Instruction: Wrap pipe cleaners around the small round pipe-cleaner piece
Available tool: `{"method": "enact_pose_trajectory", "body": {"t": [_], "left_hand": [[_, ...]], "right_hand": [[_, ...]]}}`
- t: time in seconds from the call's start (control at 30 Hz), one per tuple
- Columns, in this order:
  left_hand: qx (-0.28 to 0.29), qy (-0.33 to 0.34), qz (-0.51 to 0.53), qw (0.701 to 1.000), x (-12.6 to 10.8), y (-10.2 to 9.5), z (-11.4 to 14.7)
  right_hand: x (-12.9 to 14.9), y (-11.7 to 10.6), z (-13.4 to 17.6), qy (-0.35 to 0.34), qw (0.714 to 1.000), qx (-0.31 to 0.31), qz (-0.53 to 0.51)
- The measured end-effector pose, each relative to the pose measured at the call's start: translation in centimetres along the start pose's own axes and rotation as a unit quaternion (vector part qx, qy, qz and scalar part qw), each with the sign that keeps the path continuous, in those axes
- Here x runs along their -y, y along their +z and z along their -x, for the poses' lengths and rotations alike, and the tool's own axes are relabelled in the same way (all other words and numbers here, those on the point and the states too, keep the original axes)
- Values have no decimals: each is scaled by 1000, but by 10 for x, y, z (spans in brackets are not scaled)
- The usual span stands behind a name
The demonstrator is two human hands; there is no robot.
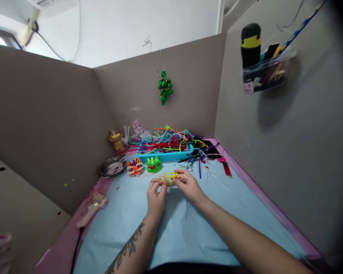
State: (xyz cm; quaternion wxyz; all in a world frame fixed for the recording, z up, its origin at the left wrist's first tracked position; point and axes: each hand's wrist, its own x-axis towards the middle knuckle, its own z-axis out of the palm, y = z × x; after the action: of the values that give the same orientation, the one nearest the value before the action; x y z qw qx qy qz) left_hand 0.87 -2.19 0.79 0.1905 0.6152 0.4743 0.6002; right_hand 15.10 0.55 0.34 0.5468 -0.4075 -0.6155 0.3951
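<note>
My left hand (157,194) and my right hand (189,187) meet over the blue cloth, fingers pinched on a yellow pipe cleaner (169,175) bent into a loop. Some light green shows at its lower side between my fingertips, partly hidden. Just beyond my left hand sit a green pipe-cleaner animal head (154,165) and an orange and cream one (135,167). A pale pink strand (148,175) lies close to my left fingers. Past my right hand rests a pair of scissors (185,166).
A blue tray (165,155) heaped with coloured pipe cleaners stands at the back. Left are a metal bowl (112,167) and a pink glue gun (93,210) with its cord. Grey partitions (194,91) enclose the table; a plastic holder (264,78) hangs at right.
</note>
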Motion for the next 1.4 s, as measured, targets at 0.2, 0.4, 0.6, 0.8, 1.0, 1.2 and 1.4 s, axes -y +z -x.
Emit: {"method": "enact_pose_trajectory", "body": {"t": [0.2, 0.4, 0.6, 0.8, 1.0, 1.2, 1.4], "left_hand": [[46, -22, 13, 999, -2, 1, 0], [-2, -78, 56, 995, 7, 5, -1], [52, -289, 354, 888, 13, 14, 0], [13, -280, 463, 841, 13, 9, -4], [18, -251, 474, 844, 8, 9, -5], [12, -241, 464, 853, 8, 7, -6], [22, -234, 405, 884, 9, 4, -6]], "right_hand": [[11, -12, -2, -84, 994, -40, 61], [1, -9, -8, 34, 994, 62, -81], [3, 4, -2, 144, 920, 37, -364], [14, 6, 2, 182, 909, 64, -370], [11, 12, 5, 185, 926, 72, -321], [13, 9, 7, 167, 931, 72, -316], [8, 7, 6, 163, 944, 85, -274]]}}
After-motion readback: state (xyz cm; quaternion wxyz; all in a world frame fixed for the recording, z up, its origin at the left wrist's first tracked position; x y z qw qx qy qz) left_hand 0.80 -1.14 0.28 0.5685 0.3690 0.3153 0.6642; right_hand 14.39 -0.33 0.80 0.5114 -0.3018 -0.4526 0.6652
